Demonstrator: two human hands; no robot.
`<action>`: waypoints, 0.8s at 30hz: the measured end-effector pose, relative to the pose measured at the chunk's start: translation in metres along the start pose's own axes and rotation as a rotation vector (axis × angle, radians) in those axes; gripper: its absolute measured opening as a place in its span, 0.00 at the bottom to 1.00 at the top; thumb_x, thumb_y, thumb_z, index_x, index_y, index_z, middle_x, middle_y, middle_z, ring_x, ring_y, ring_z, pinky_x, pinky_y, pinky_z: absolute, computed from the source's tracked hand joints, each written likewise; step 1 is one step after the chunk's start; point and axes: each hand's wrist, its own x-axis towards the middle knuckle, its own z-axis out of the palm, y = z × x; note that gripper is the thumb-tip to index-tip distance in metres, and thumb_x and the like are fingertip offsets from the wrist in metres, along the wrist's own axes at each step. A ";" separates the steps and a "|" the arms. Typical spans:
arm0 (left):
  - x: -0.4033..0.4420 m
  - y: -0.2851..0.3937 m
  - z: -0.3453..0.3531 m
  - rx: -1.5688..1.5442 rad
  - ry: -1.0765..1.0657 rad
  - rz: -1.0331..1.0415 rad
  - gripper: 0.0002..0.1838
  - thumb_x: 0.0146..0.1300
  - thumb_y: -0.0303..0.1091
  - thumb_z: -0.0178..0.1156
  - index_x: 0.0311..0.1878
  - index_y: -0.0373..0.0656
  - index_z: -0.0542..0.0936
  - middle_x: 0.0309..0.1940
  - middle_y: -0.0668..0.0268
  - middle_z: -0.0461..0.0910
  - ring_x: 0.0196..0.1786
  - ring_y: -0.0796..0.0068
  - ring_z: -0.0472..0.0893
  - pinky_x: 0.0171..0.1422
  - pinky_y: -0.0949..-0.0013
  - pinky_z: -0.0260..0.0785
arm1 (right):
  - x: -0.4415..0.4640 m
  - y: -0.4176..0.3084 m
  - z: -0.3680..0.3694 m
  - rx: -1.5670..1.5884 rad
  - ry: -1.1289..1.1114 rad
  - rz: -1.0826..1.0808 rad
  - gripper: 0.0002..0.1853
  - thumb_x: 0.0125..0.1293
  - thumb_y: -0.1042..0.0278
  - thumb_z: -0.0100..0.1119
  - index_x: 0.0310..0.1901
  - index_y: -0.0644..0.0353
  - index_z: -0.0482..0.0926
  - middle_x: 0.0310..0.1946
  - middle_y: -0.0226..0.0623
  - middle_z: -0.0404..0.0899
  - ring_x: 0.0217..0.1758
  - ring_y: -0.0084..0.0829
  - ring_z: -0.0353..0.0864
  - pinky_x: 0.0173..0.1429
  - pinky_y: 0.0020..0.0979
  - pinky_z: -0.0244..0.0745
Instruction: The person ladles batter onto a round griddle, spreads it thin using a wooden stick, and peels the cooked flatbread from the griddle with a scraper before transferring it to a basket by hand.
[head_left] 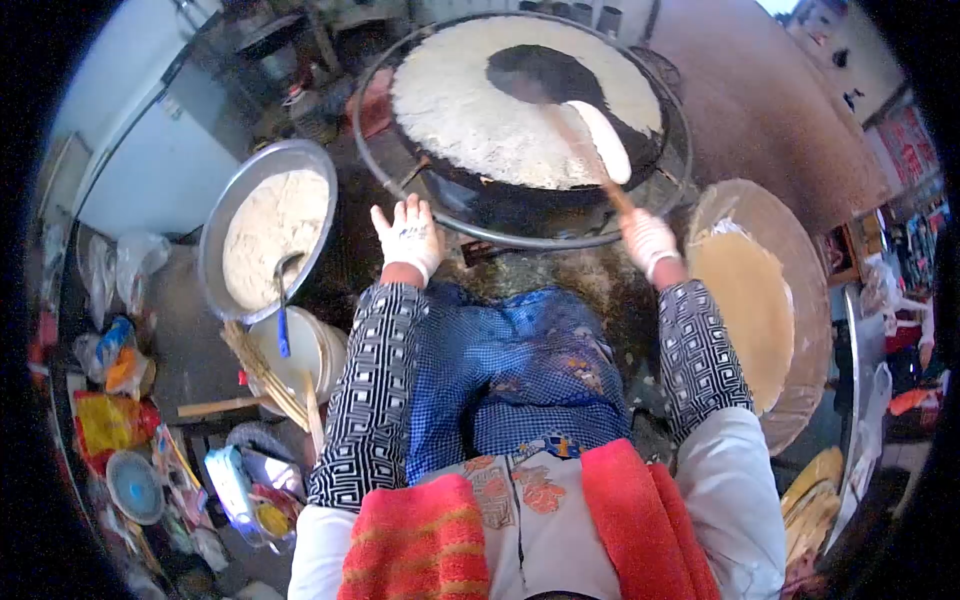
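Observation:
My right hand, in a white glove, is closed around the handle of a wooden spreader, whose far end is smeared by motion. The spreader reaches over a big round griddle. Pale batter coats much of its surface, leaving a dark bare patch near the back. A thick white strip lies just right of the spreader. At the griddle's near left, my gloved left hand has its fingers spread, near the metal ring; whether it touches the ring I cannot tell.
On the left a metal bowl holds batter and a blue-handled ladle, above a white bucket. A straw brush lies against the bucket. To the right, a round tray carries thin tan flatbreads.

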 end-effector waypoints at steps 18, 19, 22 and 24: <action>-0.038 0.077 -0.005 -0.046 0.143 0.259 0.28 0.65 0.44 0.51 0.64 0.36 0.72 0.66 0.55 0.70 0.71 0.57 0.66 0.76 0.29 0.31 | 0.030 0.006 -0.008 -0.096 0.070 0.144 0.18 0.72 0.51 0.46 0.43 0.59 0.75 0.35 0.55 0.82 0.40 0.56 0.82 0.49 0.52 0.76; -0.038 0.075 -0.004 0.001 0.166 0.252 0.27 0.65 0.43 0.51 0.63 0.37 0.72 0.65 0.55 0.71 0.71 0.58 0.67 0.76 0.29 0.32 | 0.033 0.007 -0.010 -0.076 0.091 0.145 0.18 0.72 0.51 0.46 0.43 0.58 0.75 0.34 0.55 0.82 0.40 0.56 0.82 0.48 0.52 0.76; -0.037 0.065 -0.009 -0.013 0.213 0.219 0.25 0.64 0.41 0.51 0.61 0.38 0.74 0.65 0.56 0.72 0.70 0.57 0.67 0.75 0.29 0.35 | 0.017 -0.007 -0.021 -0.030 0.101 0.049 0.18 0.72 0.51 0.46 0.43 0.59 0.76 0.33 0.55 0.82 0.39 0.56 0.82 0.48 0.53 0.76; -0.037 0.061 -0.022 -0.085 0.131 0.173 0.23 0.68 0.31 0.42 0.64 0.37 0.72 0.66 0.55 0.71 0.72 0.58 0.66 0.77 0.31 0.32 | 0.003 -0.018 -0.023 -0.115 0.025 -0.024 0.19 0.71 0.50 0.47 0.42 0.60 0.76 0.34 0.55 0.82 0.39 0.55 0.82 0.47 0.52 0.76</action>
